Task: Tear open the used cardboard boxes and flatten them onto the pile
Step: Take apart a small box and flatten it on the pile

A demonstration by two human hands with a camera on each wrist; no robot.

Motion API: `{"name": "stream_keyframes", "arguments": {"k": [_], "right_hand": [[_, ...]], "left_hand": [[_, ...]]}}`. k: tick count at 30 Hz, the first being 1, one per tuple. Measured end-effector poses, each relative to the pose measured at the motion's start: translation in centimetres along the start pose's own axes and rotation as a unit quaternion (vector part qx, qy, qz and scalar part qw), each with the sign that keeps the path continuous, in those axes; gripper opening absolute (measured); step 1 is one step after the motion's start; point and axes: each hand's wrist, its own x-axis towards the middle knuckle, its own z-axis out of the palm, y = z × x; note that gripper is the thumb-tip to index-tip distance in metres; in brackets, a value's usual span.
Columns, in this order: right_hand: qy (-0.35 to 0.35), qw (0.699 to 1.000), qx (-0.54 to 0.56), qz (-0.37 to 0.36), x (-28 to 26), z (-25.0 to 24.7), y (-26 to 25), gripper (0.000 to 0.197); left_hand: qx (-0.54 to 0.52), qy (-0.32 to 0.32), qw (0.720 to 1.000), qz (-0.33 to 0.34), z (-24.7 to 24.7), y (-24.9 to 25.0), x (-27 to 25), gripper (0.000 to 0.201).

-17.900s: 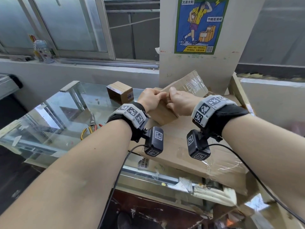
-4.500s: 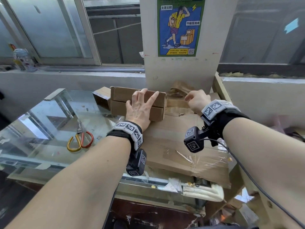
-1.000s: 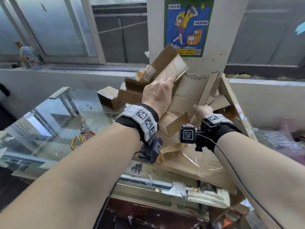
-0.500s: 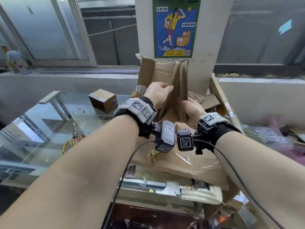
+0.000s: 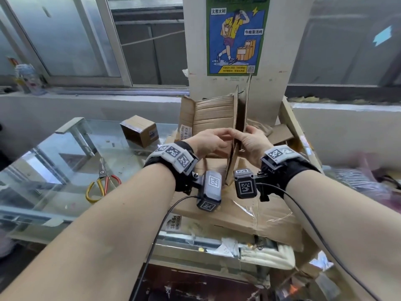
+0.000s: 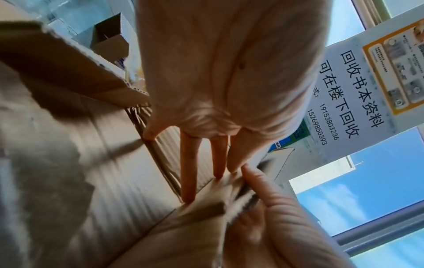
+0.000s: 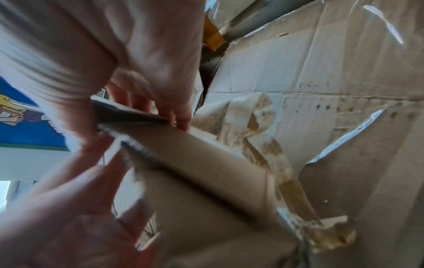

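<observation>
Forearms with tagged wristbands and small wrist cameras are seen extending over a glass counter [image 5: 65, 153]. Beneath the wrists, a pile of flattened cardboard [image 5: 267, 216], partly covered with clear tape, is spread on the counter's right portion. Above that pile, an opened cardboard box [image 5: 213, 115] is held upright between both hands, its panels folded together along a vertical crease. The left hand [image 5: 209, 142] is placed on the left panel, with extended fingers [image 6: 188, 174] laid flat against the ribbed inner face and the thumb brought toward the crease; whether the panel is actually pinched cannot be told. The right hand [image 5: 252, 141] is closed around the folded edge, the thumb on the near side and the fingers [image 7: 181, 116] wrapped behind, so that the doubled board is gripped. The two hands are nearly touching at the crease. To the left, yellow- and red-handled scissors [image 5: 101, 185] are lying on the glass, well apart from the pile. Farther back, a small closed box [image 5: 140, 131] is standing on the counter, just beside the held box. Behind everything, a blue and yellow poster [image 5: 237, 35] is fixed to a white pillar between the windows.
</observation>
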Motion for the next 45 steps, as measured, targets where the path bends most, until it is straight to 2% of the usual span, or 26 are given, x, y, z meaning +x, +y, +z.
{"name": "stream_keyframes", "arguments": {"k": [1,3,5,6,7,9,11,12,14,16,18,20,21,22,25,27,30,32,34,36,38,39,41,42,44,45], "right_hand": [[0.016,1.0,-0.015,-0.012,0.4,0.1,0.0,0.034],[0.052,0.997,-0.047,-0.042,0.8,0.1,-0.1,0.024],[0.077,0.992,-0.077,-0.057,1.2,-0.2,-0.1,0.025],[0.091,0.991,-0.084,-0.054,1.1,-0.3,-0.3,0.025],[0.101,0.99,-0.08,-0.059,1.2,-0.4,-0.4,0.024],[0.119,0.988,-0.071,-0.062,1.3,-0.6,-0.4,0.022],[0.124,0.987,-0.079,-0.057,1.3,-0.7,-0.5,0.019],[0.129,0.987,-0.081,-0.053,1.3,-0.8,-0.5,0.02],[0.131,0.987,-0.077,-0.045,1.2,-1.0,-0.7,0.016],[0.126,0.99,-0.051,-0.037,1.4,-1.4,-0.6,0.013],[0.114,0.992,-0.042,-0.032,1.2,-1.6,-0.7,0.018],[0.107,0.993,-0.036,-0.026,1.1,-2.0,-0.6,0.019],[0.109,0.993,-0.04,-0.025,1.1,-2.2,-0.4,0.017],[0.107,0.993,-0.038,-0.02,1.0,-2.3,-0.4,0.014],[0.101,0.995,-0.006,0.0,0.6,-3.0,-0.2,0.019],[0.09,0.996,0.004,0.015,0.4,-3.8,-0.1,0.015],[0.054,0.996,-0.025,0.066,1.0,-5.0,0.2,0.053],[0.034,0.992,-0.086,0.085,2.7,-5.5,1.5,0.062],[0.043,0.991,-0.094,0.083,4.1,-5.5,2.5,0.053],[0.047,0.994,-0.064,0.068,3.8,-4.5,2.3,0.036],[0.06,0.995,-0.058,0.059,4.3,-4.6,2.4,0.034],[0.076,0.994,-0.065,0.054,4.5,-4.8,2.3,0.039],[0.084,0.993,-0.067,0.047,4.7,-5.2,2.1,0.047],[0.074,0.994,-0.062,0.055,4.0,-5.0,1.7,0.046],[0.05,0.996,-0.038,0.067,2.4,-4.4,0.9,0.038],[0.037,0.997,-0.025,0.07,1.8,-4.2,0.7,0.033]], "left_hand": [[-0.003,0.003,1.0,-0.005,0.0,-0.1,0.0,0.058],[-0.012,0.05,0.999,-0.016,-0.3,-0.6,0.2,0.055],[0.071,0.151,0.986,-0.008,-0.9,-1.3,0.3,0.045],[0.166,0.223,0.96,-0.014,-1.5,-1.8,0.5,0.04],[0.264,0.294,0.918,-0.035,-2.1,-2.3,0.6,0.041],[0.374,0.39,0.84,-0.059,-2.7,-3.0,0.3,0.054],[0.421,0.435,0.795,-0.051,-2.9,-3.4,0.0,0.072],[0.419,0.444,0.79,-0.059,-3.1,-3.6,-0.1,0.084],[0.346,0.427,0.828,-0.108,-4.0,-4.3,0.3,0.102],[0.26,0.353,0.889,-0.134,-5.0,-5.2,0.7,0.104],[0.148,0.305,0.934,-0.115,-5.1,-5.9,0.4,0.092],[0.026,0.27,0.959,-0.08,-4.6,-5.8,-0.4,0.059],[-0.004,0.257,0.963,-0.075,-4.5,-5.8,-0.5,0.043],[-0.011,0.257,0.964,-0.068,-4.5,-5.9,-0.5,0.037],[0.001,0.269,0.962,-0.04,-5.2,-5.9,-0.9,0.036],[-0.004,0.246,0.968,-0.058,-5.7,-5.8,-1.4,0.027],[-0.028,0.204,0.975,-0.081,-5.6,-5.6,-1.5,0.011],[-0.039,0.196,0.977,-0.08,-5.2,-5.6,-1.1,0.013],[-0.031,0.19,0.979,-0.071,-4.5,-5.5,-0.9,0.029],[-0.025,0.201,0.977,-0.062,-3.9,-5.3,-0.9,0.052],[-0.046,0.22,0.974,-0.041,-3.8,-5.3,-0.7,0.06],[-0.055,0.222,0.973,-0.031,-3.6,-5.2,-0.7,0.058],[-0.027,0.206,0.977,-0.04,-3.4,-5.0,-0.7,0.043],[-0.009,0.188,0.98,-0.059,-3.4,-4.9,-0.8,0.034],[-0.014,0.147,0.984,-0.099,-3.3,-4.7,-1.3,0.034],[-0.04,0.138,0.985,-0.095,-3.4,-4.7,-1.5,0.035]]}}
